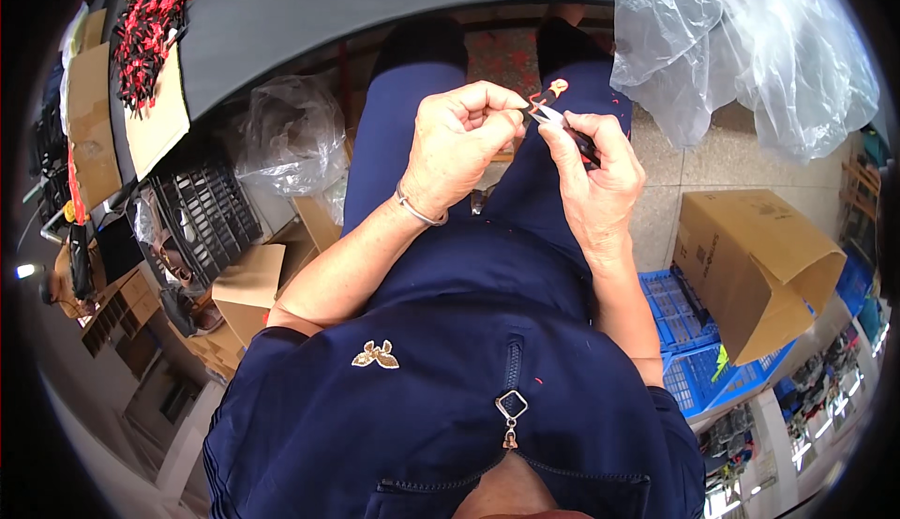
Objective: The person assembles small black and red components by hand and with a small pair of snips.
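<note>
The left hand (pixel 461 144) pinches a small black-and-red piece (pixel 552 94); the right hand (pixel 603 167) grips snips (pixel 547 116).

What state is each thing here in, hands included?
Left hand: closed, pinching the piece
Piece: held up, near the snips' tips
Right hand: closed around the snips
Snips: held; blade gap too small to judge
Box: open at one end
Plastic: crumpled
Heap: piled on cardboard
Zip: partly open
</note>
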Tool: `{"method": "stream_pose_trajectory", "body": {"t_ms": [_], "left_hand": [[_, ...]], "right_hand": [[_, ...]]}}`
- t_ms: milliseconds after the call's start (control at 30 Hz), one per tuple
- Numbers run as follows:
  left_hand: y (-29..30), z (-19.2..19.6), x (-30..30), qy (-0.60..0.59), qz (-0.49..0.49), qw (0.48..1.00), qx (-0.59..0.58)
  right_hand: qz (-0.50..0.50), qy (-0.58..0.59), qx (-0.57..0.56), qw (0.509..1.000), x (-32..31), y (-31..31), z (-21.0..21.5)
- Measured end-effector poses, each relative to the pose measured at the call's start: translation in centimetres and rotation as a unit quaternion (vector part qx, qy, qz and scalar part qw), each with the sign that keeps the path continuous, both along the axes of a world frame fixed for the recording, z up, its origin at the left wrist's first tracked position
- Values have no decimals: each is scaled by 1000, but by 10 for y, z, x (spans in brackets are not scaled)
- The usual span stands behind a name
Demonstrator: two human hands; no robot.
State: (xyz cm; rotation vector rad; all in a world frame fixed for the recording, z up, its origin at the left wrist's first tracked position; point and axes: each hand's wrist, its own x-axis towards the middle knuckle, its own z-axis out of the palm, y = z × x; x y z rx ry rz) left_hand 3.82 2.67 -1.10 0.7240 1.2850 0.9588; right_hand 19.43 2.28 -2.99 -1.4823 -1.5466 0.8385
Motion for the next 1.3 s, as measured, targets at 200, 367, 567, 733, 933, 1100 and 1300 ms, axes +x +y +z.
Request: {"method": "stream_pose_trajectory", "body": {"t_ms": [200,367,567,733,933,1100,1300], "left_hand": [[3,2,-5,1,-6,1000,8],[2,0,-12,13,-20,1000,-3],[5,-1,-14,5,-14,1000,-3],[2,2,-21,11,-20,1000,-8],[21,20,-71,3,72,997,22],[61,40,-170,-330,257,875,244],[86,29,-130,146,208,946,203]], "right_hand": [[25,-72,42,996,1,5,8],[35,-24,5,999,1,4,2],[8,47,-10,999,-2,5,-5],[52,-30,45,997,-7,13,4],[1,155,-121,980,-8,10,-7],[13,225,-130,966,-12,17,0],[15,216,-146,965,-23,24,1]]}}
